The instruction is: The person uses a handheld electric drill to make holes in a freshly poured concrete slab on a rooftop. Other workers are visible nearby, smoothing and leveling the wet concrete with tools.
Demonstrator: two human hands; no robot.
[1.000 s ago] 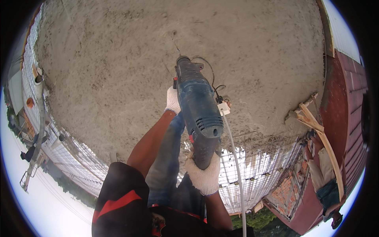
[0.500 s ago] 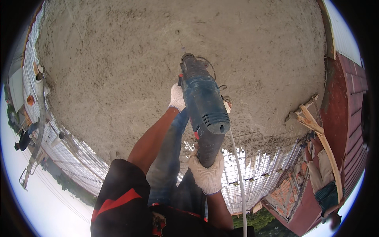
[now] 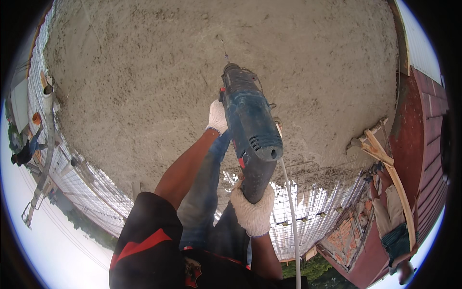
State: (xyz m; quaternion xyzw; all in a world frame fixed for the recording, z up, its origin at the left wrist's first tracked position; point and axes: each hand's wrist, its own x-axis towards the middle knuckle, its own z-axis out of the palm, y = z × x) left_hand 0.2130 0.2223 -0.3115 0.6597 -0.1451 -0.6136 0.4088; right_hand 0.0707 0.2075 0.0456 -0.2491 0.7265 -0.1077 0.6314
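A dark blue hammer drill (image 3: pixel 249 118) with red switches extends away from me, its long thin bit (image 3: pixel 225 51) pointing at the rough grey concrete (image 3: pixel 144 72). My right hand (image 3: pixel 252 210), in a white knit glove, is closed round the drill's rear handle. Also gloved, my left hand (image 3: pixel 218 117) is at the left side of the drill's front part, gripping it from beneath; the body hides most of its fingers. Whether the bit's tip is inside a small dark spot in the concrete or just above it, I cannot tell.
A pale power cord (image 3: pixel 291 212) trails from the drill past my right arm. Steel mesh (image 3: pixel 308 216) borders the concrete nearby. To the right are splintered boards (image 3: pixel 392 168), a person (image 3: pixel 392 207) and a reddish wall (image 3: pixel 409 115). A pipe (image 3: pixel 49 120) and another person (image 3: pixel 29 148) are far left.
The drill has tilted slightly, its rear shifting a little right, and more of the bit shows. Both hands keep their hold. The person at far left has changed posture.
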